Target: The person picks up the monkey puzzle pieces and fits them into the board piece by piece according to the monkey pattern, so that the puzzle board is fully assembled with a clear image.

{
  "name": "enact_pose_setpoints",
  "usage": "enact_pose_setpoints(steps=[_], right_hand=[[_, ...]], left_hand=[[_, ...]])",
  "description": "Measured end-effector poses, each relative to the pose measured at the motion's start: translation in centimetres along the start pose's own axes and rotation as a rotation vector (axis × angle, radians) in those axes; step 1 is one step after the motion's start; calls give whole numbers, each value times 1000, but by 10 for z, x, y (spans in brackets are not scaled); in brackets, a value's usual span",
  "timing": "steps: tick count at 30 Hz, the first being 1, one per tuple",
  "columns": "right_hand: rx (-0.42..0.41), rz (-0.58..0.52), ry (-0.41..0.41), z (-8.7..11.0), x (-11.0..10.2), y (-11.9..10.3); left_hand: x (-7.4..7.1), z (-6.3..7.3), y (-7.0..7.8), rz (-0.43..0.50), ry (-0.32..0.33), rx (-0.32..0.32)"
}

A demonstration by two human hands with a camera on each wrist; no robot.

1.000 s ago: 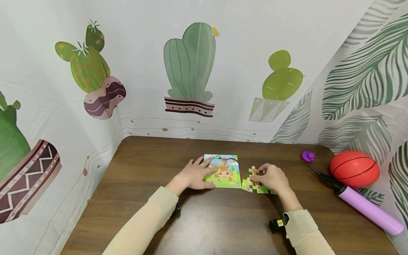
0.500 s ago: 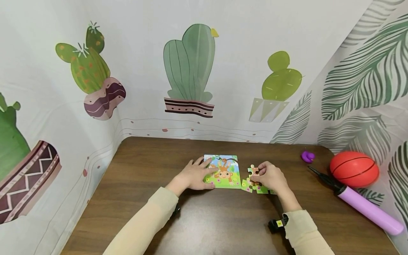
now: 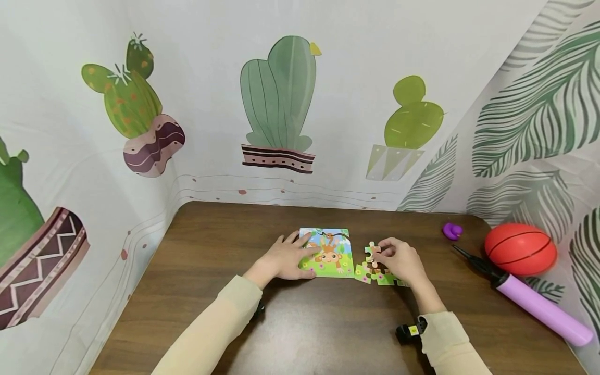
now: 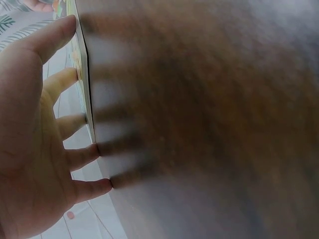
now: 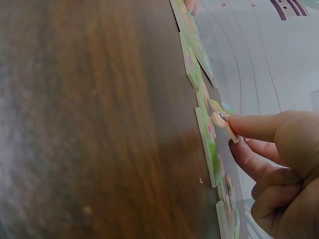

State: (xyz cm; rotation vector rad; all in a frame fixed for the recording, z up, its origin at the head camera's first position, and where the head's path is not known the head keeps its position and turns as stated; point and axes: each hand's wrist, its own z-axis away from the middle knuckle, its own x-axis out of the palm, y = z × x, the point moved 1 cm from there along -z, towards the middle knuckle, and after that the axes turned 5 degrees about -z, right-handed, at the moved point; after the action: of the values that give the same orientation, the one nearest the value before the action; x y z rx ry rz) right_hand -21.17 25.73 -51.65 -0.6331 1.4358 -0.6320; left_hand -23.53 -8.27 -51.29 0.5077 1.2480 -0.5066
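Compared with half a second earlier, the right hand (image 3: 400,259) has shifted slightly, its thumb a little farther from the table's near edge, uncovering more of the brown pieces beneath. The left hand (image 3: 287,259) and the square picture board (image 3: 335,265), printed with a monkey, stay in place.

There are two hands in beige sleeves, one picture board, one purple toy duck (image 3: 452,231), one red ball (image 3: 520,249) with black lines, and one lilac pump (image 3: 544,310) with a black nozzle. Four potted cacti (image 3: 278,99) are printed on the cloth behind. The loose puzzle pieces (image 3: 363,273) cannot be counted, since the right hand covers some; they lie just right of the board on the brown wooden table (image 3: 304,333).

The right hand is nearly closed at the fingertips, pinching one puzzle piece (image 5: 220,118) with a printed eye between thumb and forefinger. The piece is tilted over the others; whether it touches them is unclear. The left hand is spread wide, grasping nothing, its thumb and nearest fingers resting on the board's left side, the outer fingertips on the table.
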Motion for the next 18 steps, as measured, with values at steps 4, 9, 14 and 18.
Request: enact_pose_setpoints(steps=[4, 9, 14, 18], right_hand=[[-25, -50, -1, -1, -1, 0], [-26, -95, -2, -2, -3, 1], [-20, -120, -3, -2, -5, 0], [-26, -136, 8, -5, -2, 0]], left_hand=[[-1, 1, 0, 10, -5, 0], [-2, 2, 1, 14, -3, 1], [-2, 2, 1, 13, 0, 3], [-2, 2, 1, 11, 3, 4]])
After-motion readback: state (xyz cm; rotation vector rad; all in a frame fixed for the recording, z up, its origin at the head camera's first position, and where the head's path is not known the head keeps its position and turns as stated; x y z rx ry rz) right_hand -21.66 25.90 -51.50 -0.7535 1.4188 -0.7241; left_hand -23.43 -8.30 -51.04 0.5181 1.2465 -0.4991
